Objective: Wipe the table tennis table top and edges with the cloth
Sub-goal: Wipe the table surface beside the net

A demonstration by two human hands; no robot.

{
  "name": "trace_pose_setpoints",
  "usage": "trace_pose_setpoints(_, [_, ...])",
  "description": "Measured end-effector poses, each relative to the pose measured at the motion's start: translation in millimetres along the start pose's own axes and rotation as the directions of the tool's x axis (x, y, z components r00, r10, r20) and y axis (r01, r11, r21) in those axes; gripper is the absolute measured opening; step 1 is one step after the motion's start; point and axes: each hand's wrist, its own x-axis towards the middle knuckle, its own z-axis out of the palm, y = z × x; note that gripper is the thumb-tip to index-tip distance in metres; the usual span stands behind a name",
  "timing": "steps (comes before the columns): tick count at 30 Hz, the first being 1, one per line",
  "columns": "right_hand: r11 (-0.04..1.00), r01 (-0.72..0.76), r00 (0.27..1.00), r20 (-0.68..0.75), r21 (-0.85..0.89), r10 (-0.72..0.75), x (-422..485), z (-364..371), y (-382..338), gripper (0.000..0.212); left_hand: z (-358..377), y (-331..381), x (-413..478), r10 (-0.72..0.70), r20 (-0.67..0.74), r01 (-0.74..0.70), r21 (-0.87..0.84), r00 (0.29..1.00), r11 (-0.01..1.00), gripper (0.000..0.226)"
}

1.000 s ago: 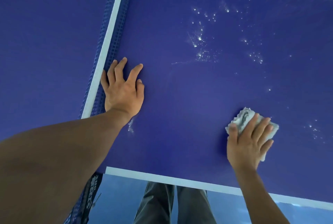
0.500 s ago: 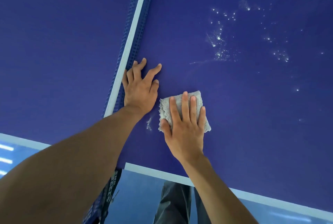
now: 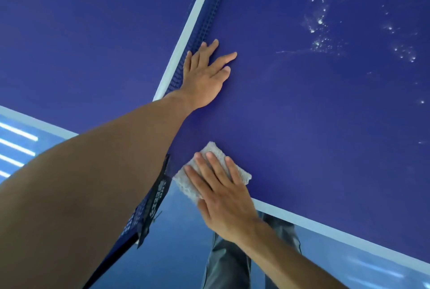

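The job looks well short of finished: a scatter of pale glistening droplets (image 3: 320, 21) lies on the far right of the matte dark-blue table tennis table top (image 3: 302, 125), while the stretch nearer the person reads clean and even. The folded, nubbly pale-grey cloth (image 3: 186, 184) sits at the near corner by the white-painted edge line (image 3: 325, 226), seemingly lapping over it. The right hand (image 3: 223, 200) presses it flat, fingers straight, gripping nothing. The left hand (image 3: 204, 74) rests palm-down with fingers spread on the top, just beside the blue mesh net (image 3: 206, 21) with its white band.
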Motion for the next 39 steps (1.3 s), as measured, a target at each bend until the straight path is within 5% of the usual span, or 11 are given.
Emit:
trace_pose_setpoints(3, [0.999,-0.030,0.999,0.017,-0.027,0.031,-49.8,-6.8,60.4,0.065,2.5,-0.4,-0.4,0.003,-0.008,-0.003,0.016,1.000,1.000,0.046])
trace_pose_setpoints(6, [0.958,-0.282,0.959,0.029,-0.044,0.283,-72.5,-22.0,137.4,0.063,2.1,0.0,-0.4,0.002,-0.006,-0.002,0.041,1.000,0.999,0.047])
trace_pose_setpoints(10, [0.713,-0.696,0.711,-0.056,0.083,0.701,-57.6,-41.5,204.3,0.067,3.4,0.8,-0.4,0.007,-0.023,-0.006,0.062,1.000,0.998,0.048])
trace_pose_setpoints(14, [0.509,-0.839,0.496,-0.112,0.192,0.861,2.1,-51.4,193.1,0.070,12.5,-3.3,-3.5,0.031,-0.116,-0.014,0.151,0.993,0.988,0.050])
trace_pose_setpoints(15, [0.534,-0.823,0.521,-0.115,0.193,0.846,18.8,-53.3,180.9,0.069,14.9,-3.4,-3.2,0.040,-0.136,-0.015,0.186,0.990,0.982,0.050])
trace_pose_setpoints(19, [0.847,-0.524,0.838,-0.125,0.092,0.532,44.0,-43.2,130.1,0.063,18.4,-0.6,-3.5,0.049,-0.136,-0.017,0.228,0.989,0.974,0.051])
trace_pose_setpoints(21, [0.897,-0.436,0.890,-0.116,0.071,0.441,27.2,-36.3,129.4,0.063,18.4,2.8,-5.0,0.039,-0.170,-0.002,0.209,0.985,0.978,0.048])
trace_pose_setpoints(24, [0.851,-0.520,0.843,-0.113,0.071,0.525,-13.0,-35.7,163.3,0.063,24.7,20.7,-0.1,-0.050,-0.289,0.090,0.128,0.956,0.988,0.044])
trace_pose_setpoints(32, [0.518,-0.809,0.518,-0.081,0.278,0.852,46.9,-93.2,312.1,0.067,46.1,41.9,11.7,-0.142,-0.437,0.220,0.132,0.888,0.967,0.036])
trace_pose_setpoints(36, [0.581,-0.775,0.586,-0.063,0.249,0.808,140.1,-123.7,359.3,0.068,48.5,39.9,15.2,-0.128,-0.476,0.215,0.134,0.870,0.967,0.037])
trace_pose_setpoints(39, [0.749,-0.644,0.750,-0.067,0.155,0.658,171.7,-126.5,344.3,0.066,48.0,39.5,16.6,-0.140,-0.464,0.223,0.129,0.875,0.966,0.039])
